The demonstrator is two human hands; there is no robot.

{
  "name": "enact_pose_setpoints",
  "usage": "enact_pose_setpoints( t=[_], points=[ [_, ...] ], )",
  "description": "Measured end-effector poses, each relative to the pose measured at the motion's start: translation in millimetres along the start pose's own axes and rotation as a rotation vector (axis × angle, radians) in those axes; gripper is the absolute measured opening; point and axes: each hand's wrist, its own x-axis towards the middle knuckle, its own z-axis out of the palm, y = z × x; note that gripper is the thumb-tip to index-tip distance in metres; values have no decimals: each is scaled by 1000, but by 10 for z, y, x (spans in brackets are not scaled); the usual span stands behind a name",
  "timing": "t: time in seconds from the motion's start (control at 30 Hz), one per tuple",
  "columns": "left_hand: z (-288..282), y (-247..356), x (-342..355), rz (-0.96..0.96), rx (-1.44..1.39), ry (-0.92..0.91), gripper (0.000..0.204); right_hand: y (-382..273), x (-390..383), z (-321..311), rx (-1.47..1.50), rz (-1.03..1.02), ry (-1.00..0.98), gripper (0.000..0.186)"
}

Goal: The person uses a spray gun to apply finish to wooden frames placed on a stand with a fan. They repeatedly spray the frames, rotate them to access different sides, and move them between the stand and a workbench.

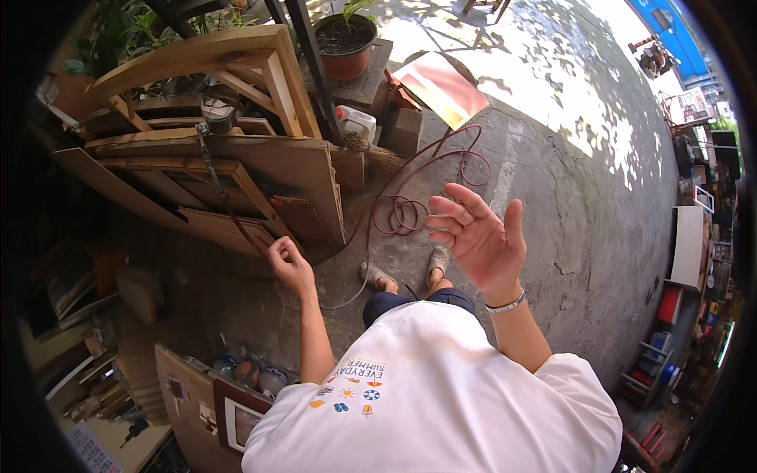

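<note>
The left hand (292, 266) is in front of leaning wooden panels (303, 165), its fingers bent with the tips close together. A dark red hose (240, 227) runs down the panels from a metal tool (210, 158) to this hand; I cannot tell whether the fingers grasp it. The right hand (479, 246) is raised above the concrete floor (560, 229), palm up, fingers released and holding nothing; a bracelet-like band (507, 303) circles its wrist. Between the 2 hands and farther ahead, reddish hose loops (403, 233) lie on the floor. Beyond them are a shiny orange-pink sheet (445, 88), broom bristles (384, 160), a white jug (359, 124) and 1 potted plant (344, 63).
</note>
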Motion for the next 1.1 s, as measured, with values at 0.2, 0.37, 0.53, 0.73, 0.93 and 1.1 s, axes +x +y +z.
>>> enact_pose_setpoints(
  t=[0.2, 0.37, 0.53, 0.73, 0.93, 1.1],
  points=[
    [900, 1427, -1027, 37, -322, -540, 21, -680, -266, -398, 57, -19, -79, 85],
    [1781, 3122, -1464, 100, -886, -738, 31, -1503, -566, -988, 60, -68, -119, 83],
    [2712, 4108, -2170, 37, -980, -899, 41, -2567, -883, -1580, -129, -159, -48, 83],
    [3863, 5029, -2771, 181, -1159, -968, 27, -3678, -1166, -2290, -175, -343, -52, 86],
    [4967, 5564, -3053, 201, -1133, -1131, 23, -4538, -1135, -3012, -149, -431, 129, 85],
    [6145, 5985, -3199, 166, -1113, -1266, 22, -5412, -904, -3735, -163, -459, 238, 87]
  ],
)
